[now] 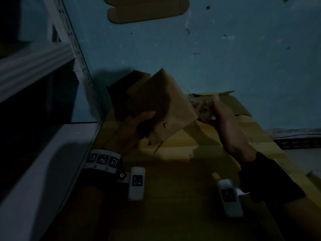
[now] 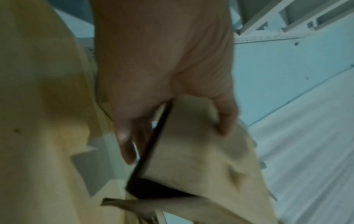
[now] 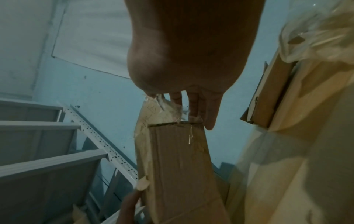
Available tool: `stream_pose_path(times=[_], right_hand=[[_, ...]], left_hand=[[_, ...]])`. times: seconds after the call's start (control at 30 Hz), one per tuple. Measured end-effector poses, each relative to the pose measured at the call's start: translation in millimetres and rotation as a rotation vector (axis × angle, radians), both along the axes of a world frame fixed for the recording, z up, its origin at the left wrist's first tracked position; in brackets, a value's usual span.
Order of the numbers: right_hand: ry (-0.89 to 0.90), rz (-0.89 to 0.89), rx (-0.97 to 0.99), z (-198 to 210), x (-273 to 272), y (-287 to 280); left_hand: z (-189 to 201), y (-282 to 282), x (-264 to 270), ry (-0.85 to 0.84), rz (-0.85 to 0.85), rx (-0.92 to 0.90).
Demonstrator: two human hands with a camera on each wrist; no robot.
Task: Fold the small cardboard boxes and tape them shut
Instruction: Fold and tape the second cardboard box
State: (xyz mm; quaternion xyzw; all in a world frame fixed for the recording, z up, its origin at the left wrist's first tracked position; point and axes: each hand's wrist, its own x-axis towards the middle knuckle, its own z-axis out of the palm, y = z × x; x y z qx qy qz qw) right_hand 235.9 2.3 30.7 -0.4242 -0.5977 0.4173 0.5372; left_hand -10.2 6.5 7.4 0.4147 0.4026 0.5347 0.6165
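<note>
I am holding a small cardboard box (image 1: 161, 105) up in the air, tilted, above a large flattened sheet of cardboard (image 1: 182, 171) that is lying under my forearms. My left hand (image 1: 139, 122) is gripping the box's lower left corner, thumb lying on the near face and fingers curled behind it; the left wrist view shows the thumb on one side of a panel and the fingers on the other. My right hand (image 1: 224, 117) is pinching a crumpled bit of clear tape (image 1: 201, 106) at the box's right edge, the fingertips (image 3: 193, 112) touching the seam where the tape is sticking. A loose flap is hanging from the box's lower corner. Behind the box a second, open box (image 1: 125, 91) is standing in shadow, and beyond my right hand a larger open carton (image 1: 231, 103) is partly hidden by my fingers. A metal shelf rack (image 1: 57, 70) is crowding in on my left, close to the box. A flat cardboard blank (image 1: 147, 9) is lying well apart on the blue floor (image 1: 243, 58). The scene is dim.
</note>
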Motion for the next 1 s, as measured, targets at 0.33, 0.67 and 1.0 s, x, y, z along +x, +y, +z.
stream_pose_path(times=[0.33, 0.67, 1.0], right_hand=[[-0.113, -0.041, 0.342, 3.3, 12.0, 9.8], [-0.059, 0.116, 0.317, 23.9, 1.0, -3.2], [-0.027, 0.194, 0.255, 25.9, 0.4, -8.5]], left_hand=[[17.6, -6.8, 7.2, 0.622, 0.386, 0.416], [56.8, -13.2, 41.3, 1.064, 0.185, 1.144], [54.6, -13.5, 37.7, 0.974, 0.002, 0.969]])
